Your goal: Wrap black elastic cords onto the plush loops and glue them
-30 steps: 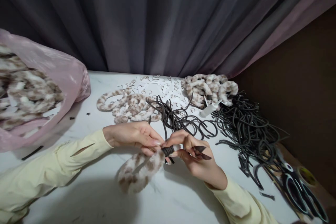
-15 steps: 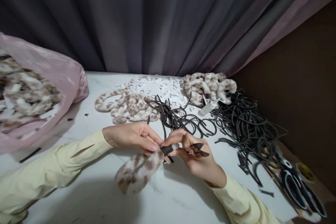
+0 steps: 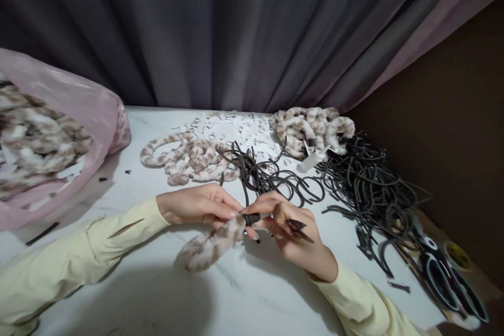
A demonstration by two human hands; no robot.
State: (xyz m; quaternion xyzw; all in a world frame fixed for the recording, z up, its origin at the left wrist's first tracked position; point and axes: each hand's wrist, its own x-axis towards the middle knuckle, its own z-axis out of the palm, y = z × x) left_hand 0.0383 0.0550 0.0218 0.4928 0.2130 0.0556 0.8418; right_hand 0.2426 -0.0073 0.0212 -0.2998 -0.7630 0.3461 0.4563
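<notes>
My left hand [image 3: 207, 205] is closed on a fluffy white-and-brown plush loop [image 3: 212, 249], pinching it near its upper end. The loop hangs below the fingers over the table. Black cord [image 3: 251, 218] is wound in several tight turns around that end, between my two hands. My right hand [image 3: 295, 231] is closed, with its fingertips beside the wound cord. Small snips [image 3: 299, 230] with two dark pointed blades are tucked in this hand, the blades sticking out over its back. The fingers hide much of the cord ends.
A pink plastic bag [image 3: 112, 110] of plush strips stands left. More plush loops [image 3: 197, 160] lie ahead, near paper scraps [image 3: 232, 128]. Black cords [image 3: 366, 189] pile up on the right, beside a white bottle [image 3: 313, 160], another plush pile [image 3: 311, 126] and large black-handled scissors [image 3: 441, 281].
The plush loop has tilted and its lower end has swung up. My right fingers have drawn slightly back from the wound cord, so more of it shows.
</notes>
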